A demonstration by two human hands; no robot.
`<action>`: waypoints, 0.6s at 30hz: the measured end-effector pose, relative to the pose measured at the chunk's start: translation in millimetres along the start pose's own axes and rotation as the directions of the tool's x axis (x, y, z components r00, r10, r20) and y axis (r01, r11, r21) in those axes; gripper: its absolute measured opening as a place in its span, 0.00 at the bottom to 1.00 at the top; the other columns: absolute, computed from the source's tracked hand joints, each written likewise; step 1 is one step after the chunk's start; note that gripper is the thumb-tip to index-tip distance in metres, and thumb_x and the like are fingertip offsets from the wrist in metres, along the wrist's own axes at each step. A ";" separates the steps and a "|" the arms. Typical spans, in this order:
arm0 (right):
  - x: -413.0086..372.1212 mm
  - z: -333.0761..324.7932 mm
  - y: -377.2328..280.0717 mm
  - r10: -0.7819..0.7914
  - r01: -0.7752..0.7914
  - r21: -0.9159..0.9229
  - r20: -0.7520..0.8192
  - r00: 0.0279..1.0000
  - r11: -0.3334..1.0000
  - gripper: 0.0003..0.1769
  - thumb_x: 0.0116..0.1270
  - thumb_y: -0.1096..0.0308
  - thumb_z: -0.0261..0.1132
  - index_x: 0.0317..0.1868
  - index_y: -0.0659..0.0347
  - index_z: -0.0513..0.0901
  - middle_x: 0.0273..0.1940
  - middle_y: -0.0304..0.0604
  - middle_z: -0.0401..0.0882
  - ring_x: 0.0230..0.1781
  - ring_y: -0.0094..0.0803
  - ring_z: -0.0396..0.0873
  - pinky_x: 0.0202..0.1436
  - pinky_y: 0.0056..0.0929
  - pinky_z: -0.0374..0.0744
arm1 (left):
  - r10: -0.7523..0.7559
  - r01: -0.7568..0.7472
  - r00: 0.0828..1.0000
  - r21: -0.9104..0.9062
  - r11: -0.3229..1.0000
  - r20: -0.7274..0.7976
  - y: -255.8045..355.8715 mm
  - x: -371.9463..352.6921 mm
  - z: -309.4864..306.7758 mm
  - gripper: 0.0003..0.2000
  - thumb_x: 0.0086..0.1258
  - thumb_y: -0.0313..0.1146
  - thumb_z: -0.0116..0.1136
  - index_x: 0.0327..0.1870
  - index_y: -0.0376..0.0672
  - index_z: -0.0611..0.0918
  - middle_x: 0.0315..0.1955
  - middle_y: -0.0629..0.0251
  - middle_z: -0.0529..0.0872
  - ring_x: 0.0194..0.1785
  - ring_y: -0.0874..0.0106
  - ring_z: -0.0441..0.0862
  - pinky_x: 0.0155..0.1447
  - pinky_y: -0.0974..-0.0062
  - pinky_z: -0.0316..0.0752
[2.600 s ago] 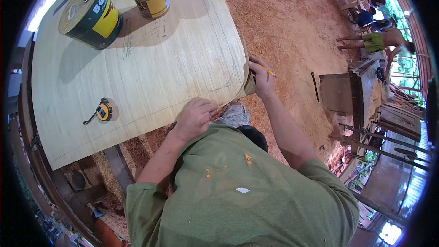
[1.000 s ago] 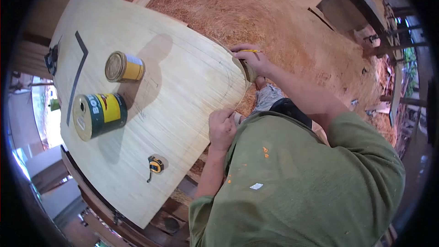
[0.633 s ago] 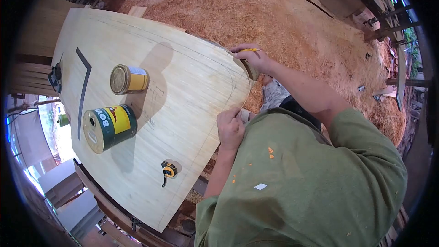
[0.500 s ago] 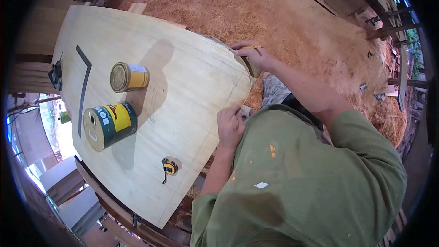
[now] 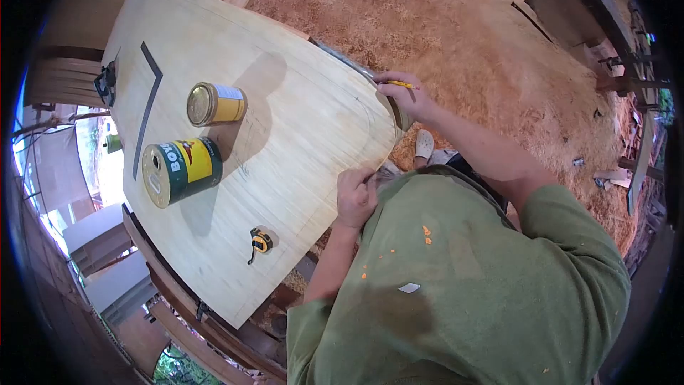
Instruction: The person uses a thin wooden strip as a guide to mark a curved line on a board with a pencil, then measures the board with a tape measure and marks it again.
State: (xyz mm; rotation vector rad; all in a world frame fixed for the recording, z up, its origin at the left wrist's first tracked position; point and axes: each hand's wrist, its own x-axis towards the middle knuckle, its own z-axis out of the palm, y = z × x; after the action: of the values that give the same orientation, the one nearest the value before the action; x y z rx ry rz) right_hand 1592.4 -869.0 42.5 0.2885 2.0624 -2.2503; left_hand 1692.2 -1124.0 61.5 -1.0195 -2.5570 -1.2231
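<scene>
A yellow pencil (image 5: 403, 85) is held in the closed fingers of my right hand (image 5: 407, 98), at the far right edge of a pale wooden board (image 5: 306, 128). Below that hand, a thin brown strip (image 5: 390, 108) curves along the board's rounded corner; where its ends lie is hidden. My left hand (image 5: 355, 198) is closed at the near edge, knuckles up, and what its fingers grip is not visible. Faint pencil lines run near the corner. A yellow and black tape measure (image 5: 261, 241) lies on the board, left of my left hand.
On the board stand a small yellow can (image 5: 226, 105) and a larger green and yellow can (image 5: 187, 170). A dark metal square (image 5: 152, 85) lies behind them, with a dark tool (image 5: 105, 84) at the far left edge. Sawdust covers the ground (image 5: 456, 36).
The view has shifted, so the board and cans sit higher and further right. My right hand still holds the pencil by the edge; a light shoe now shows below it.
</scene>
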 end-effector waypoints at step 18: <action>4.3 0.7 4.2 0.245 -0.235 0.144 -0.055 0.968 0.961 0.18 0.67 0.66 0.69 0.55 0.63 0.88 0.49 0.44 0.88 0.51 0.30 0.83 0.60 0.29 0.79 | 0.142 -0.119 0.973 -0.130 0.984 0.184 -30.5 16.5 -19.3 0.10 0.55 0.24 0.73 0.27 0.43 0.79 0.35 0.68 0.87 0.40 0.63 0.83 0.48 0.62 0.73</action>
State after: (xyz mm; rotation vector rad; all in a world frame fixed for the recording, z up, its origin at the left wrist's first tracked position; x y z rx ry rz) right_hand 1588.9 -869.8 37.6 0.6040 1.7932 -2.2641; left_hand 1657.4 -1143.1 61.0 -1.3714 -2.5310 -1.3129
